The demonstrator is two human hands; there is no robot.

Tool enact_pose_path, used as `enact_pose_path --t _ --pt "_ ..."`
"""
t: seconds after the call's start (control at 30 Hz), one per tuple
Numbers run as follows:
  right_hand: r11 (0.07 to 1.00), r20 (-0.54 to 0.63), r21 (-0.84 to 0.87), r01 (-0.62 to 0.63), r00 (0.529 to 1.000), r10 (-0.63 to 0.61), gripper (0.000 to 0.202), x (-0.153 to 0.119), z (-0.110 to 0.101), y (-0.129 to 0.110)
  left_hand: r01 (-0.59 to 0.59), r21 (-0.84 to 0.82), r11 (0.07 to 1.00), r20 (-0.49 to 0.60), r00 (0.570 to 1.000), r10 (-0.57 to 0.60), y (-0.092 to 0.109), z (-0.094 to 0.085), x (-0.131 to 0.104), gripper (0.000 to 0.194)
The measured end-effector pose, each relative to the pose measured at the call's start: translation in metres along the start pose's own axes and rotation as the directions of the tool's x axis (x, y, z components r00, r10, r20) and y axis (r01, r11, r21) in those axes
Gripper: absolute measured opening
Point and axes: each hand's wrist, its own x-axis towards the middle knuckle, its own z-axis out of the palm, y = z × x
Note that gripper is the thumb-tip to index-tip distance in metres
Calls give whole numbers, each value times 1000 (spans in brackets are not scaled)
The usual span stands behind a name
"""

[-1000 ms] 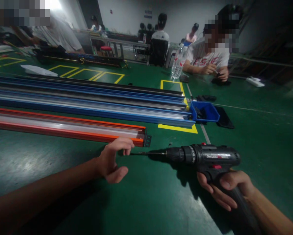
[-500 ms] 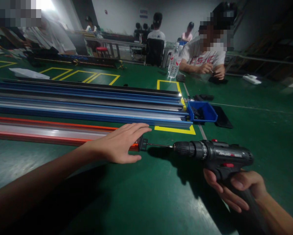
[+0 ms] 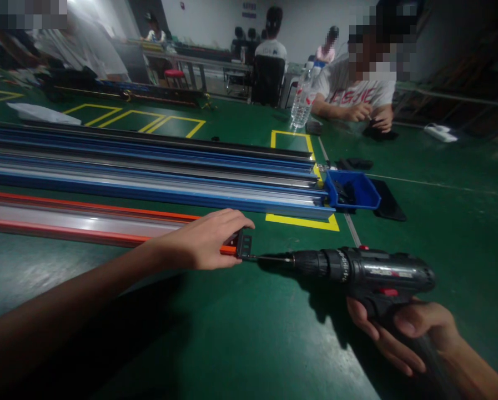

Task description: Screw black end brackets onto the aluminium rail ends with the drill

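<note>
My left hand (image 3: pixel 205 244) is closed over the end of a long orange metal rail (image 3: pixel 82 222), its thumb on the near side and its fingers across the top. A black end cap (image 3: pixel 245 244) sits on that end, just past my fingertips. My right hand (image 3: pixel 434 325) is wrapped round the handle of a black cordless drill (image 3: pixel 388 270), which points left. The long thin bit (image 3: pixel 273 258) reaches the lower near part of the cap. Whether a screw sits at its tip is too small to tell.
Several blue and black rails (image 3: pixel 157 180) lie behind the orange one. A blue parts bin (image 3: pixel 376 194) stands at their right end, beside a dark flat object (image 3: pixel 392 208). Plastic bottles (image 3: pixel 302 103) and a white-shirted co-worker (image 3: pixel 361 91) are across the green table (image 3: pixel 249 333).
My left thumb has drawn in against the rail end. The drill's bit has shifted from the middle of the cap to its lower near part. The view has tilted slightly.
</note>
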Motion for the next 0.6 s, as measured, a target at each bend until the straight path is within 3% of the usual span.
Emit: enact_pose_path --t 0.23,0.6 --pt "1000 -52 -20 -24 998 23 35 4 5 1 119 -17 993 21 993 -118 0 1 -1 56" --pt "998 -73 -31 -47 996 45 37 11 16 -3 102 -23 994 16 995 -102 -4 3 -3 53"
